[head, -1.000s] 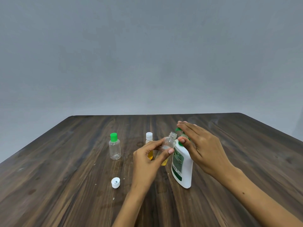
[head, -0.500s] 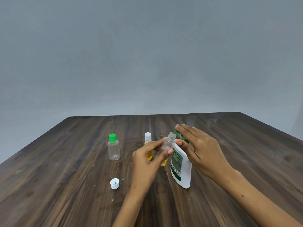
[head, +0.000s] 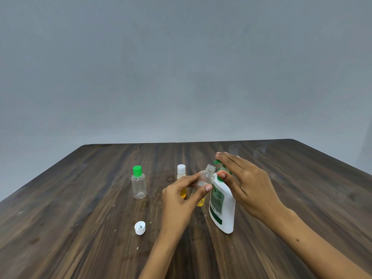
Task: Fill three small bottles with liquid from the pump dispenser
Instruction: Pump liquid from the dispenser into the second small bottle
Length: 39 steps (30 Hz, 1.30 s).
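Head view, left hand (head: 179, 200): gripping open bottle (head: 206, 177), tilting beside dispenser (head: 222, 206).
Right hand (head: 247, 182): fingers lying flat, pressing dispenser's pump.

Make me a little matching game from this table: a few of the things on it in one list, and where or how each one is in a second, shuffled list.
Things:
1. green-capped bottle
2. open bottle
3. loose white cap
4. pump dispenser

States:
A. pressed on top by the right hand
B. lying alone at the near left of the table
C. held tilted in the left hand
D. standing closed and clear, farthest left

Pairs: 1-D, 2-C, 3-B, 4-A
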### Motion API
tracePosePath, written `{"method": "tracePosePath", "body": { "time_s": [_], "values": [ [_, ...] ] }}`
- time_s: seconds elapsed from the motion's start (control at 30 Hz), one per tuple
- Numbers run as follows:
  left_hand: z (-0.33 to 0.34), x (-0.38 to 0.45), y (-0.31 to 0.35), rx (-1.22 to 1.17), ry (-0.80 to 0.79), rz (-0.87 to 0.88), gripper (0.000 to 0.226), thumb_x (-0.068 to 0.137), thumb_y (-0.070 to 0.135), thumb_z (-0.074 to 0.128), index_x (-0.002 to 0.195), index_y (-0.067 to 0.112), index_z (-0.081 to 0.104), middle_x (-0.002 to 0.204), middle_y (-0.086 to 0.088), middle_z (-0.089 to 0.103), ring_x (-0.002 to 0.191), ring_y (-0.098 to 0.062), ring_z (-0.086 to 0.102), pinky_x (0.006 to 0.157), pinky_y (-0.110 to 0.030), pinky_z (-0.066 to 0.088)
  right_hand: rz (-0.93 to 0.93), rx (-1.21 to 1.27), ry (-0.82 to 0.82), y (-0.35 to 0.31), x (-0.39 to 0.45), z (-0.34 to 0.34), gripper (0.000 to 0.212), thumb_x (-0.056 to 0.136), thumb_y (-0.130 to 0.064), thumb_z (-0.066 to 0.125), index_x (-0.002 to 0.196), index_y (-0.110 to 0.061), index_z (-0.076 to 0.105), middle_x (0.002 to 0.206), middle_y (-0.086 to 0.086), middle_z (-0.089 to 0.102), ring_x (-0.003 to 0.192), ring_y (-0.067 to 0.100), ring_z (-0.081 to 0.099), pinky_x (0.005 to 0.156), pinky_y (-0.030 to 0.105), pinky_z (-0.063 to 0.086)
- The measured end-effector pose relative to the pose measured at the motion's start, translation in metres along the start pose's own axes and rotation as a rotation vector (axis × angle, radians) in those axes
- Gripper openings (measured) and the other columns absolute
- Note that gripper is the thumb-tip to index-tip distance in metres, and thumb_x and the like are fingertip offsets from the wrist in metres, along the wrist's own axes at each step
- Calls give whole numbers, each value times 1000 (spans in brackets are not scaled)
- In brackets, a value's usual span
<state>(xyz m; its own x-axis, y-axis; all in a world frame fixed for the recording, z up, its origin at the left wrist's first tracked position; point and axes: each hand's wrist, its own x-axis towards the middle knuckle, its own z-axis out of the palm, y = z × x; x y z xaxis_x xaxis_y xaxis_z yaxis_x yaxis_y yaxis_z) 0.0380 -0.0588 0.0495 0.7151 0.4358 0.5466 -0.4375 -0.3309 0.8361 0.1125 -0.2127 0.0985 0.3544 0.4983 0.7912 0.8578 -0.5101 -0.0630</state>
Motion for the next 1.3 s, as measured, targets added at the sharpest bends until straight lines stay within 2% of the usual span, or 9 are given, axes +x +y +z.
{"method": "tracePosePath", "body": {
  "time_s": [0.13, 0.43, 0.63, 0.83, 1.0, 1.13, 1.3],
  "values": [
    [0, 0, 2, -7, 4, 9, 33, 67, 38, 77, 99, 37, 70, 96, 19, 74, 95, 0, 68, 83, -16, 52, 6, 20, 0, 1, -1, 0, 68, 97, -60, 19, 121, -15, 63, 123, -2, 63, 112, 16, 59, 85, 22, 42],
    [0, 1, 1, 7, 12, 15, 30, 68, 37, 78, 97, 41, 69, 95, 18, 75, 95, -1, 68, 86, -21, 53, 14, 40, 8, 1, 2, -1, 67, 96, -60, 20, 121, -16, 64, 123, -5, 63, 110, 14, 60, 81, 21, 43],
    [1, 0, 0, 17, -8, 14, 34, 69, 38, 77, 102, 33, 72, 96, 18, 74, 96, -1, 68, 85, -21, 53, 14, 56, 9, 0, -1, 2, 66, 97, -60, 20, 118, -16, 64, 119, -6, 65, 105, 12, 62, 76, 20, 47],
    [1, 0, 1, 9, -2, 11, 36, 70, 36, 78, 104, 26, 74, 94, 15, 75, 95, -4, 69, 90, -34, 55, 9, 49, 16, 2, 1, -1, 66, 96, -60, 20, 120, -17, 64, 122, -5, 64, 107, 12, 61, 77, 18, 43],
    [1, 0, 1, 15, 0, 13, 32, 70, 36, 77, 101, 32, 72, 95, 15, 75, 95, -4, 69, 89, -31, 55, 8, 38, 22, 0, -2, 3, 66, 97, -59, 19, 118, -16, 65, 117, -5, 66, 104, 12, 62, 78, 17, 43],
    [1, 0, 1, 5, 1, 6, 36, 69, 37, 78, 103, 28, 74, 95, 15, 75, 96, -4, 69, 89, -32, 55, 3, 32, 29, 1, 2, 0, 66, 97, -59, 19, 118, -15, 65, 119, -3, 66, 105, 14, 62, 79, 19, 43],
    [1, 0, 1, -1, -5, 5, 36, 69, 37, 78, 104, 29, 73, 95, 16, 75, 96, -2, 68, 87, -26, 54, 8, 34, 24, -1, -2, 3, 67, 97, -59, 20, 118, -15, 65, 118, -4, 66, 105, 14, 63, 79, 19, 44]
  ]
}}
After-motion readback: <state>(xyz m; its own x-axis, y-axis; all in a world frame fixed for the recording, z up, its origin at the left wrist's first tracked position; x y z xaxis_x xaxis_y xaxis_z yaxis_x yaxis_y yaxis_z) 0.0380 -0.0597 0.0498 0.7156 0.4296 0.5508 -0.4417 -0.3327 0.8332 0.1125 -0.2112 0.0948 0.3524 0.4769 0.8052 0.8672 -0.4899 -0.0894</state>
